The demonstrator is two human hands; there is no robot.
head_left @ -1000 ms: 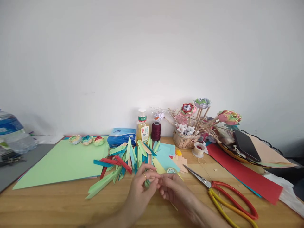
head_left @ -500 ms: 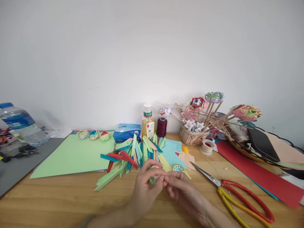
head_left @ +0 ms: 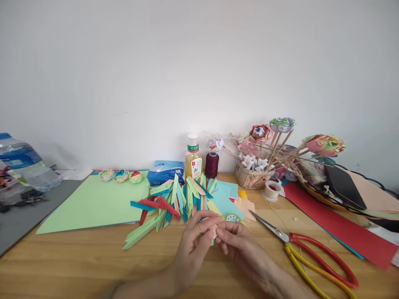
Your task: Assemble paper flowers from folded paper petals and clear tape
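Note:
My left hand [head_left: 193,246] and my right hand [head_left: 238,244] meet above the front of the table, thumbs and fingertips pinched together. Between them is a small pale peach piece [head_left: 215,231], probably paper, mostly covered by the fingers. A bit of green shows just below it. Behind the hands lies a heap of folded paper strips [head_left: 174,199] in green, blue, red and peach. Close by the right fingertips is a roll of tape [head_left: 233,217]. Scissors [head_left: 282,234] with red and yellow handles lie open to the right.
Green paper sheets [head_left: 93,207] bear three small paper flowers [head_left: 120,176]. A tissue pack [head_left: 165,172], a drink bottle [head_left: 193,160] and a thread spool [head_left: 211,165] stand behind. At right are a flower basket [head_left: 251,179], white spool [head_left: 272,190] and red paper [head_left: 336,220]; a water bottle [head_left: 28,162] leans left.
The view has swung slightly, shifting everything in the picture. My hands stay together; their fingers have shifted a little, and the peach piece now shows between the fingertips.

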